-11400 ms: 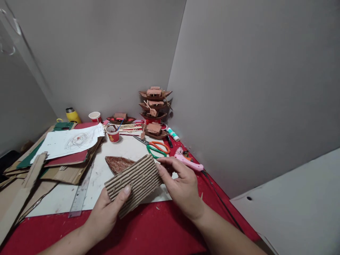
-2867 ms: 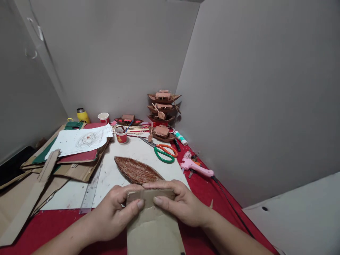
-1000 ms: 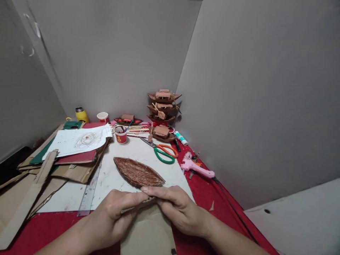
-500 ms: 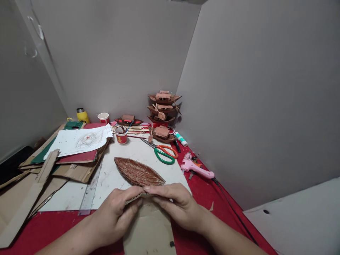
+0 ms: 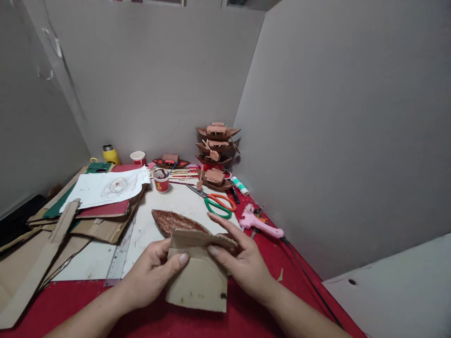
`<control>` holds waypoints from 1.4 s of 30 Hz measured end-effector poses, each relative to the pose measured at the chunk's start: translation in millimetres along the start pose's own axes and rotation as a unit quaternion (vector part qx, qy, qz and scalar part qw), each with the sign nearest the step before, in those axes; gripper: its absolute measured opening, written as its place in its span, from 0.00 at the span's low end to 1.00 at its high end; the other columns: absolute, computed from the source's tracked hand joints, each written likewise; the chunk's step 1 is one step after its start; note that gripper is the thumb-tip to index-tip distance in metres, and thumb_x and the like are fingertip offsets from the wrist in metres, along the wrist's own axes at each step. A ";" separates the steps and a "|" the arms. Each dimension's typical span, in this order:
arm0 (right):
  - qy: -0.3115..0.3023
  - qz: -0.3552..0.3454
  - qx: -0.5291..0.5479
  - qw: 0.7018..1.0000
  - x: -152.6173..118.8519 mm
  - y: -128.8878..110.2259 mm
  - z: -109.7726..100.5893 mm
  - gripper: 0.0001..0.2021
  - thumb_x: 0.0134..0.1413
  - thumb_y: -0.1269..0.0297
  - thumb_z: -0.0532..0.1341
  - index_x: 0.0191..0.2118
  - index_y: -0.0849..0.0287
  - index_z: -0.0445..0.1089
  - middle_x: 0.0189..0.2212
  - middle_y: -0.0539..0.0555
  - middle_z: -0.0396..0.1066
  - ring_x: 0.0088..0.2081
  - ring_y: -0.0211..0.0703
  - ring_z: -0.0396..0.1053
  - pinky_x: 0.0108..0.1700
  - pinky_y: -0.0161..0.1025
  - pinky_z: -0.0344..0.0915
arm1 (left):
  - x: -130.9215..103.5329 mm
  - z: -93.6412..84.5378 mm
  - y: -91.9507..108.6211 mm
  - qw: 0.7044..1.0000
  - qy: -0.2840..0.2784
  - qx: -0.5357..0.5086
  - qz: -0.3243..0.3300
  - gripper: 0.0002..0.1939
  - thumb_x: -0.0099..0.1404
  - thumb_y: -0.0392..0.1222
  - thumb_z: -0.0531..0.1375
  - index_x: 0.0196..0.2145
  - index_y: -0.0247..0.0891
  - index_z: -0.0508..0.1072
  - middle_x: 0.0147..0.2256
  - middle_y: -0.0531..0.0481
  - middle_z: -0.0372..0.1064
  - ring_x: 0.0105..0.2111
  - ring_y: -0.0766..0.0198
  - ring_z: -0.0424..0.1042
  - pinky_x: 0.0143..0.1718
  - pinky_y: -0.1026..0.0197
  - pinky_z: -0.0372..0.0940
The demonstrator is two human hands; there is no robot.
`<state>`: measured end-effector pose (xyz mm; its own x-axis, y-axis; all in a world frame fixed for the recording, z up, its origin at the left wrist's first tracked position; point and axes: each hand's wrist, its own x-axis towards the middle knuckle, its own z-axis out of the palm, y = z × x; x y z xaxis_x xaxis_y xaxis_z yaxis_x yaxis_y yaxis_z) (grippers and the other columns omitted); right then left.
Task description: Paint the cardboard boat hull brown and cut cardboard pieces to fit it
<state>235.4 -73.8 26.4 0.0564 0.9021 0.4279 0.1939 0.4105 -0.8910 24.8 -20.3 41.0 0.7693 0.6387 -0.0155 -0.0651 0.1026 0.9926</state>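
Between my hands is a piece of cardboard (image 5: 197, 279), bent across its upper part, with a dark mark near its lower right corner. My left hand (image 5: 155, 270) grips its left edge, thumb on the near face and fingers behind. At the right edge, my right hand (image 5: 246, 263) pinches it with the thumb in front; the index finger is stretched out above. A brown cardboard boat hull (image 5: 176, 221) lies just beyond, its near side partly hidden by the cardboard. Past it rest scissors (image 5: 213, 204) with green and orange handles.
Stacked model boats (image 5: 217, 145) stand at the back, near a paint cup (image 5: 161, 181) and thin sticks (image 5: 183, 173). A pink glue gun (image 5: 260, 223) with a cable lies right. Cardboard sheets (image 5: 102, 229), a drawing (image 5: 105, 188) and a clear ruler (image 5: 118, 258) are left.
The cardboard has been tilted up so its broad face shows, now covering part of the hull. Both thumbs have come onto its near face, and my right index finger has lifted.
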 end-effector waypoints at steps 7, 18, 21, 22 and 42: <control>-0.113 -0.053 -0.027 0.992 2.0 -2.5 1.8 0.10 0.62 0.63 0.60 0.44 0.57 0.77 0.36 0.54 0.81 0.35 0.42 0.78 0.38 0.33 0.74 | -3.6 0.8 1.3 0.960 0.058 0.228 0.151 0.11 0.69 0.40 0.53 0.39 0.36 0.76 0.30 0.50 0.72 0.29 0.65 0.70 0.31 0.66 0.65; -0.081 -0.001 -0.024 0.996 3.9 -2.1 1.7 0.10 0.61 0.60 0.61 0.41 0.58 0.78 0.33 0.53 0.79 0.33 0.41 0.76 0.36 0.33 0.73 | 1.8 -1.5 -0.9 0.998 -0.011 0.053 0.018 0.14 0.67 0.45 0.59 0.47 0.36 0.74 0.37 0.48 0.76 0.38 0.61 0.73 0.40 0.62 0.68; -0.087 0.052 0.013 0.995 6.2 -4.4 0.1 0.12 0.57 0.59 0.65 0.45 0.58 0.76 0.38 0.53 0.78 0.38 0.43 0.75 0.40 0.36 0.72 | 0.5 1.4 -0.3 0.999 -0.023 0.030 0.007 0.17 0.68 0.48 0.58 0.48 0.35 0.73 0.36 0.48 0.75 0.35 0.62 0.73 0.39 0.61 0.68; -0.104 0.064 0.027 0.992 6.0 -4.2 -0.5 0.14 0.55 0.59 0.66 0.46 0.58 0.75 0.40 0.53 0.77 0.40 0.44 0.74 0.42 0.37 0.72 | 0.0 2.3 0.2 0.998 -0.007 0.057 0.029 0.16 0.68 0.48 0.58 0.48 0.35 0.73 0.36 0.48 0.75 0.35 0.63 0.72 0.39 0.62 0.67; -0.171 -0.019 0.097 0.980 -0.5 10.6 2.3 0.20 0.53 0.57 0.68 0.52 0.52 0.74 0.47 0.56 0.78 0.47 0.47 0.76 0.52 0.40 0.69 | -3.1 5.8 5.5 0.956 0.026 0.226 0.185 0.09 0.62 0.30 0.57 0.39 0.35 0.73 0.27 0.52 0.70 0.26 0.67 0.68 0.30 0.68 0.64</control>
<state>235.1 -69.6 16.4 -0.2858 0.8642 0.4141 -0.0022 0.4315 -0.9021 25.8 -26.1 47.2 0.7128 0.6061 0.3529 -0.0360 -0.4710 0.8814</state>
